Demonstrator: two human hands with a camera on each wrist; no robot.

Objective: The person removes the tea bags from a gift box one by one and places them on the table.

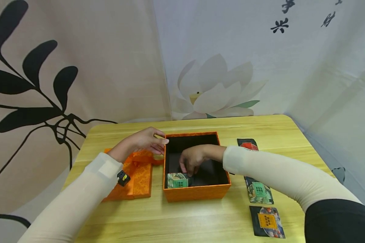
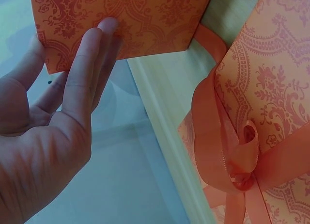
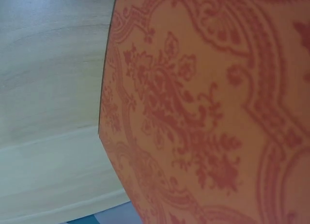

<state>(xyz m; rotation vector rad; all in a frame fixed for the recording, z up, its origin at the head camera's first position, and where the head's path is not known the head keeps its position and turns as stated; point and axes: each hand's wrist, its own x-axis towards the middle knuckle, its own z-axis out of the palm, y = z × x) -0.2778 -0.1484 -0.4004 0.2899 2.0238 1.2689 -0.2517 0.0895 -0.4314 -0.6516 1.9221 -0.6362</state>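
Observation:
An orange patterned box with a dark inside stands uncovered at the middle of the table. My right hand reaches into it, fingers curled down and pinching the edge of a dark packet with a green label in the front left corner. The fingertips are partly hidden; the right wrist view shows only the box's outer wall. My left hand is at the box's left side. Its straight fingers touch the outer wall, and the thumb is at the rim.
Left of the box lies an orange lid with a ribbon bow. Down the right side of the table lie a red-label packet, a green-label packet and a yellow-label packet. A printed curtain hangs behind.

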